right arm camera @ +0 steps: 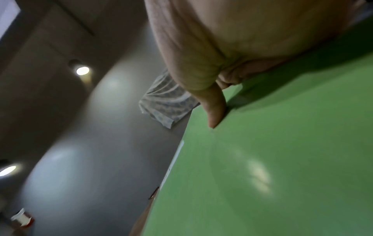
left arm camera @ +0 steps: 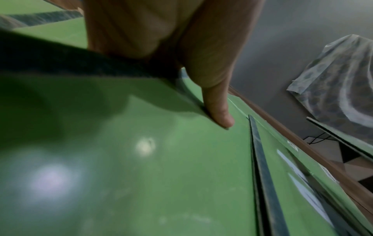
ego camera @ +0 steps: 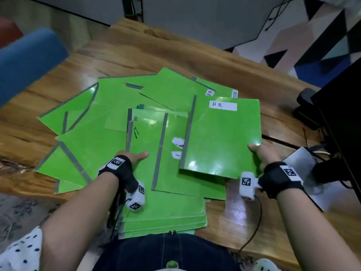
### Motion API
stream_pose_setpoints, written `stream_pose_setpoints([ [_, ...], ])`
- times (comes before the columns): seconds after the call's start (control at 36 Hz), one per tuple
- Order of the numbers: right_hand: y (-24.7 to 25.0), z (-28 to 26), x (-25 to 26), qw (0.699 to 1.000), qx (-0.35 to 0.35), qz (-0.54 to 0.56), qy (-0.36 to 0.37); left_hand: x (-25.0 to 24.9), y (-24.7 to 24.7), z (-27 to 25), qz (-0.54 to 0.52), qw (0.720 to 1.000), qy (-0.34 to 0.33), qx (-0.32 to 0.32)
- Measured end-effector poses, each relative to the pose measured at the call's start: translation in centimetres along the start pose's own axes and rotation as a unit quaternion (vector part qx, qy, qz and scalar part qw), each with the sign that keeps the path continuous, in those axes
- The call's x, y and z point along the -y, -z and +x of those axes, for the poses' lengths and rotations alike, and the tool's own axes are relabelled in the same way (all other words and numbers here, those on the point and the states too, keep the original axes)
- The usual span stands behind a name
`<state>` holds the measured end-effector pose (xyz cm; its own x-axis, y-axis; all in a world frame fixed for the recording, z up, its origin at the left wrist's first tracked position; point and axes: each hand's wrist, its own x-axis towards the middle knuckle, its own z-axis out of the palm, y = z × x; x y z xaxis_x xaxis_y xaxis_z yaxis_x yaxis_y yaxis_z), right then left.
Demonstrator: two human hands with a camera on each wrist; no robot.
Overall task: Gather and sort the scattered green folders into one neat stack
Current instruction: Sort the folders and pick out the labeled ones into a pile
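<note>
Several green folders (ego camera: 82, 122) with grey spines lie fanned over the wooden table (ego camera: 136, 51). My right hand (ego camera: 259, 153) grips the folder labelled "HR" (ego camera: 222, 137) at its lower right edge and holds it above the pile. Its thumb (right arm camera: 214, 108) lies on the green cover (right arm camera: 272, 159), and the fingers are hidden beneath. My left hand (ego camera: 132, 158) pinches the near edge of a middle folder (ego camera: 144, 133), with the thumb (left arm camera: 218, 103) pressed on its cover (left arm camera: 141, 175). A squared stack of folders (ego camera: 166, 214) sits at the table's near edge.
A blue chair back (ego camera: 29, 59) stands at the left. Black equipment (ego camera: 341, 124) and a black stand (ego camera: 306, 106) fill the right side. A grey flat device (ego camera: 304, 173) and cables lie next to my right wrist. Bare wood shows at the far side.
</note>
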<state>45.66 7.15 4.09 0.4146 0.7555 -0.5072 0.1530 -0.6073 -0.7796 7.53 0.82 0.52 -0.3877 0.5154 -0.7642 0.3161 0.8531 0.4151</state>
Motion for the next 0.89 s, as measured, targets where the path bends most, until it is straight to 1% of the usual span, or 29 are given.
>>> stream_pose_setpoints([
  [0.03,-0.2,0.2,0.0,1.000,0.003,-0.017,-0.012,0.0,0.0,0.0,-0.002,1.000,0.001,0.000],
  [0.11,-2.2,0.1,-1.0,0.993,0.040,-0.104,-0.049,0.1,-0.1,0.2,-0.007,1.000,0.002,-0.001],
  [0.17,-3.9,-0.7,-2.1,0.973,0.071,-0.212,-0.057,0.2,-0.1,0.2,-0.008,1.000,0.002,-0.002],
  [0.19,-4.6,-1.0,-2.8,0.962,0.065,-0.261,-0.054,0.2,-0.2,0.2,-0.009,1.000,0.002,-0.002],
  [0.22,-5.2,-1.4,-3.3,0.958,0.065,-0.272,-0.066,0.2,-0.2,0.2,-0.010,1.000,0.002,-0.003],
  [0.28,-6.2,-1.9,-4.1,0.962,0.074,-0.250,-0.085,0.2,-0.2,0.2,-0.009,1.000,0.001,-0.003],
  [0.33,-6.9,-2.2,-4.4,0.968,0.065,-0.222,-0.094,0.2,-0.2,0.1,-0.003,1.000,-0.002,-0.002],
  [0.39,-7.3,-2.4,-3.9,0.966,0.071,-0.229,-0.094,0.1,-0.1,0.0,0.007,1.000,-0.003,0.001],
  [0.44,-7.3,-2.0,-3.6,0.967,0.069,-0.234,-0.080,0.1,0.0,0.0,0.014,1.000,-0.007,0.006],
  [0.5,-7.1,-1.2,-3.4,0.973,0.079,-0.209,-0.065,0.2,0.1,0.1,0.020,1.000,-0.011,0.010],
  [0.56,-6.4,-1.1,-3.0,0.964,0.112,-0.234,-0.061,0.3,0.2,0.1,0.029,0.999,-0.017,0.012],
  [0.61,-5.6,-2.2,-2.3,0.947,0.148,-0.279,-0.057,0.2,0.3,-0.1,0.039,0.999,-0.021,0.013],
  [0.67,-5.0,-3.1,-2.0,0.937,0.171,-0.301,-0.052,0.3,0.4,0.0,0.042,0.999,-0.029,0.011],
  [0.78,-5.1,-4.3,-3.5,0.917,0.184,-0.352,-0.036,0.5,0.5,0.6,0.052,0.998,-0.036,0.021],
  [0.83,-5.8,-4.9,-4.8,0.917,0.196,-0.346,-0.034,0.6,0.6,0.6,0.059,0.997,-0.041,0.023],
  [0.89,-6.8,-5.7,-5.9,0.925,0.197,-0.323,-0.022,0.7,0.7,0.4,0.072,0.996,-0.043,0.031],
])
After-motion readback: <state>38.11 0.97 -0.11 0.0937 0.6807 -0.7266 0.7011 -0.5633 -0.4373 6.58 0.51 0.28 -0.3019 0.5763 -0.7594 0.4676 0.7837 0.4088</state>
